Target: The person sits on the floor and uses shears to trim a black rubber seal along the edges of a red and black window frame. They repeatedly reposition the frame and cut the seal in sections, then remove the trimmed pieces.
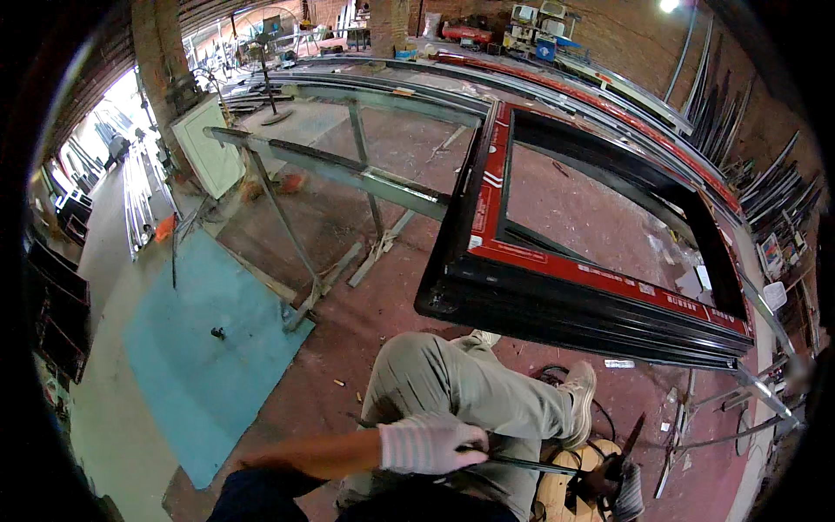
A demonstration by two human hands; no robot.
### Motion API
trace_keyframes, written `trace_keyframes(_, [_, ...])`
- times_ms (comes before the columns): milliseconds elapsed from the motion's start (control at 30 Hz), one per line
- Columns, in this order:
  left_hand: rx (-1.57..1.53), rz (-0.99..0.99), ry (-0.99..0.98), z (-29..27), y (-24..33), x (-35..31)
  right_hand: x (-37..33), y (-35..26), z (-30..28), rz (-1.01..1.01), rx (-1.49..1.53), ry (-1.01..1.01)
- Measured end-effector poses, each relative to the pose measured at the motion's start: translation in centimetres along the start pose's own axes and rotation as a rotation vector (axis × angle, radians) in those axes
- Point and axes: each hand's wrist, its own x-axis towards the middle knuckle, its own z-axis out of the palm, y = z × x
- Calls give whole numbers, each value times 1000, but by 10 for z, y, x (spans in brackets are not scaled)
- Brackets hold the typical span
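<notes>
My left hand (439, 444), in a pale glove with a striped cuff, is closed around one end of a thin dark strip (535, 466) above my lap. The strip runs right toward my right hand (628, 498), seen low by the rim in a striped glove. Dark shapes hide its fingers, so its grip is unclear. Beneath and beside it is a round wooden piece (557, 498), perhaps a stool top or spool. In front of my knees lies a stack of black rectangular frames (574, 317) with red protective film on top, resting on a metal stand.
A metal rack (330, 165) extends left from the frames. A blue sheet (217, 348) covers floor at the left, with a small dark object (217, 332) on it. Long metal profiles (600, 96) lie behind. A black cable (606, 418) curves by my shoe (577, 396).
</notes>
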Motion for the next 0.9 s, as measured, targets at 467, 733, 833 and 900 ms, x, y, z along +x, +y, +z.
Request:
trace_keyframes(467, [142, -422, 114, -90, -100, -159, 42, 152, -119, 73, -252, 386])
trace_keyframes(733, [204, -336, 201, -88, -98, -153, 43, 146, -71, -81, -845, 317])
trace_keyframes(833, [91, -249, 92, -62, -96, -111, 59, 110, -1, -136, -332, 188])
trace_keyframes(900, [100, -173, -11, -53, -78, -80, 73, 65, 58, -177, -278, -19])
